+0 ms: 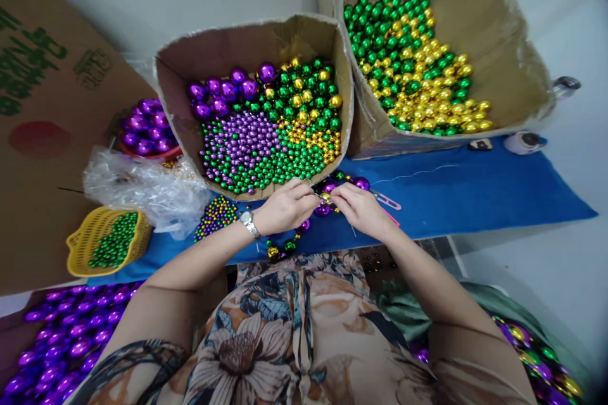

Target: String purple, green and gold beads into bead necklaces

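Observation:
My left hand (pixel 289 207), with a silver watch (pixel 247 223) at its wrist, is closed in a pinch on a bead string in front of the cardboard box. My right hand (pixel 358 207) pinches the same string from the other side, with a short end of thread hanging below it. A gold bead (pixel 326 197) shows between my fingertips. Purple beads (pixel 361 183) of the string lie just behind my right hand, and its gold and green beads (pixel 273 252) curve down to the table's front edge. My fingers hide the exact spot they grip.
Behind my hands stands a box (pixel 256 28) of mixed beads; a larger box (pixel 503 69) is at right. Pink-handled scissors (pixel 389 200) lie right on the blue cloth (pixel 456 193). A yellow basket (pixel 78 253), plastic bag (pixel 142 186) and small loose beads (pixel 216 218) are left.

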Demonstrator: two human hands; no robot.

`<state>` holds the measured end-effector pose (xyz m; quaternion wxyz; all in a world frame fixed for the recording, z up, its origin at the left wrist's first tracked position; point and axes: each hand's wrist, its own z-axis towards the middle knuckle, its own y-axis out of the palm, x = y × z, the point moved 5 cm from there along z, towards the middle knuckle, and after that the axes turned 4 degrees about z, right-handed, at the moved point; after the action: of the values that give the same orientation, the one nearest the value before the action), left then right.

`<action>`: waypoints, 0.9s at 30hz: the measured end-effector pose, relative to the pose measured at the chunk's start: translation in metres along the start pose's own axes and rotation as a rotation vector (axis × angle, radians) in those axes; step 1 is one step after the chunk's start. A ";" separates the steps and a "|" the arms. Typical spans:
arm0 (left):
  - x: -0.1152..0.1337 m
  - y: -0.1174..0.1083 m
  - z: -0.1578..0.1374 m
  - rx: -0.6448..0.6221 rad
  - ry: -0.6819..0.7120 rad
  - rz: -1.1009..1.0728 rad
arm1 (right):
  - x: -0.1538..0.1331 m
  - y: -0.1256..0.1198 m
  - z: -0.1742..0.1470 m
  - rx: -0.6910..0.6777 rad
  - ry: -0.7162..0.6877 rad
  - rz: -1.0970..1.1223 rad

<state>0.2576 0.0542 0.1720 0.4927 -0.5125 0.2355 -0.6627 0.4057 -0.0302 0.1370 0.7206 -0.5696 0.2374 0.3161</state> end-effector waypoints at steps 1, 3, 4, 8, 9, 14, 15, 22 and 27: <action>-0.001 0.002 -0.001 0.019 -0.004 0.048 | 0.001 0.000 0.000 -0.005 0.030 0.049; -0.001 0.007 -0.004 0.059 -0.005 0.097 | 0.003 0.001 0.000 -0.005 0.093 0.152; -0.002 0.010 -0.005 0.074 -0.003 0.098 | 0.004 0.002 0.000 -0.002 0.121 0.199; -0.004 0.018 -0.006 0.112 -0.043 0.010 | 0.003 0.008 0.002 -0.001 0.171 0.282; -0.005 0.019 -0.005 0.121 -0.064 -0.030 | 0.001 0.008 0.003 -0.002 0.164 0.275; -0.019 0.015 -0.003 0.107 -0.236 -0.397 | -0.008 -0.013 0.003 0.007 0.034 0.135; -0.023 0.014 -0.005 0.097 -0.289 -0.527 | -0.007 -0.021 0.000 0.011 0.016 0.092; -0.043 0.016 -0.024 0.200 -0.545 -1.251 | 0.030 -0.046 -0.030 0.322 0.286 0.441; -0.033 0.021 -0.006 0.256 -0.499 -1.275 | 0.021 -0.004 -0.017 0.420 0.352 0.999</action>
<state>0.2604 0.0739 0.1377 0.1031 -0.6256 -0.3115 -0.7078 0.4234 -0.0439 0.1210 0.5307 -0.2769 0.6523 0.4650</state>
